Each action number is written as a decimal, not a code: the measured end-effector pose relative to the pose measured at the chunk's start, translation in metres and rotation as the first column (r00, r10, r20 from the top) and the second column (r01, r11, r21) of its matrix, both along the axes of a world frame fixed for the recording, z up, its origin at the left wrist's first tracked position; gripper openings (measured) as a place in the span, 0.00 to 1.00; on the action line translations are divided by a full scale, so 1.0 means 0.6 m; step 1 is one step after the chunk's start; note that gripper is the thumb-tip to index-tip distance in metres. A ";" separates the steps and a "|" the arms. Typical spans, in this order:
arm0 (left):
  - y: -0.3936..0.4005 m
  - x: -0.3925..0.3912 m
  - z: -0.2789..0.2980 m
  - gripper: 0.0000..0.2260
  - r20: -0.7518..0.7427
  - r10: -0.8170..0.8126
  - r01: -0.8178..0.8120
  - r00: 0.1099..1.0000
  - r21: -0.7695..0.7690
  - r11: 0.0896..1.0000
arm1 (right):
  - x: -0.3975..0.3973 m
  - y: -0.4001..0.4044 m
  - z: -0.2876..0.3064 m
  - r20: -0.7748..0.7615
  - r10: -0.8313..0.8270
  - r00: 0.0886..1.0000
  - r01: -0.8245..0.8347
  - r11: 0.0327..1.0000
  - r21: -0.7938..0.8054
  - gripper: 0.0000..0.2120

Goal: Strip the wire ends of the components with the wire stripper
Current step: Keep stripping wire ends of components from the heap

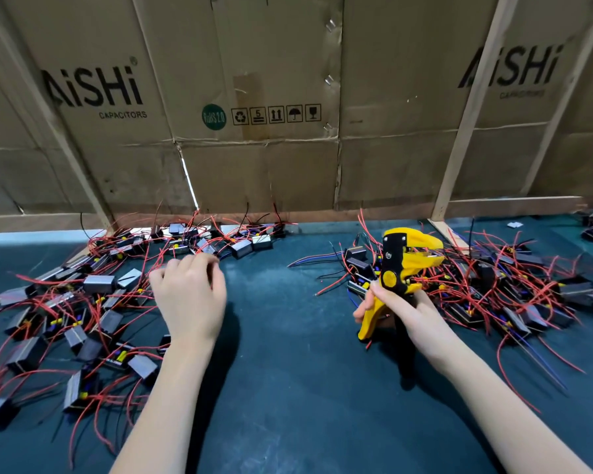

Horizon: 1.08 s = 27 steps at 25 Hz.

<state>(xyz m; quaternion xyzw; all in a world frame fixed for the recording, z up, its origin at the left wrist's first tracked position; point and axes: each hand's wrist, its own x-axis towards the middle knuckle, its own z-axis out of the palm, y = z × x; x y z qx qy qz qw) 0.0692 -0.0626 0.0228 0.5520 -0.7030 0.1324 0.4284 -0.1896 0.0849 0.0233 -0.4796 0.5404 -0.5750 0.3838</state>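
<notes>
Right hand (396,307) grips wire stripper (399,268) upright, head pointing right; left hand (189,295) loosely curled, empty.

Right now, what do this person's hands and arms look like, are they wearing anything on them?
Both are bare. The left hand and right hand have no gloves, rings or watch that show, and both forearms are uncovered to the picture's bottom edge, with no sleeves in view.
</notes>
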 end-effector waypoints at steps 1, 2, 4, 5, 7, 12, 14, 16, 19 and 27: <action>0.014 -0.011 0.009 0.06 -0.022 -0.075 0.074 0.997 -0.051 0.996 | -0.001 0.000 0.000 0.006 0.007 1.000 -0.007 1.000 0.011 0.21; 0.029 -0.024 0.017 0.06 -0.033 -0.178 0.175 0.983 -0.081 0.981 | -0.002 0.000 0.001 0.019 0.007 1.000 -0.008 1.000 0.021 0.21; 0.062 -0.059 0.020 0.06 0.010 -0.440 0.440 0.898 -0.039 0.897 | -0.007 0.001 0.000 0.054 -0.001 0.999 0.000 1.000 0.030 0.18; 0.077 -0.077 0.016 0.06 0.043 -0.571 0.568 0.820 0.055 0.821 | -0.011 0.001 -0.002 0.058 -0.001 0.998 -0.001 1.000 0.029 0.17; 0.098 -0.102 0.003 0.12 0.042 -0.749 0.711 0.662 0.284 0.644 | -0.015 0.003 -0.003 0.031 0.014 0.999 -0.014 1.000 0.016 0.16; 0.075 -0.087 -0.012 0.18 0.048 -0.758 0.694 0.651 0.368 0.619 | -0.005 0.007 -0.006 -0.114 0.060 0.992 -0.062 0.998 -0.009 0.13; 0.062 -0.077 -0.016 0.15 0.093 -0.724 0.638 0.684 0.406 0.655 | -0.005 0.006 -0.009 -0.250 0.084 0.965 -0.085 0.996 0.008 0.11; 0.058 -0.076 -0.024 0.11 0.120 -0.696 0.582 0.708 0.460 0.671 | -0.004 0.006 -0.008 -0.327 0.133 0.936 -0.124 0.991 0.049 0.12; 0.055 -0.077 -0.033 0.07 0.129 -0.657 0.528 0.743 0.491 0.693 | 0.005 0.006 -0.013 -0.274 0.176 0.946 -0.163 0.984 0.070 0.21; 0.039 -0.066 -0.026 0.11 0.000 -0.504 0.480 0.864 0.300 0.824 | 0.016 0.003 -0.016 -0.259 0.105 0.960 -0.107 0.994 0.008 0.33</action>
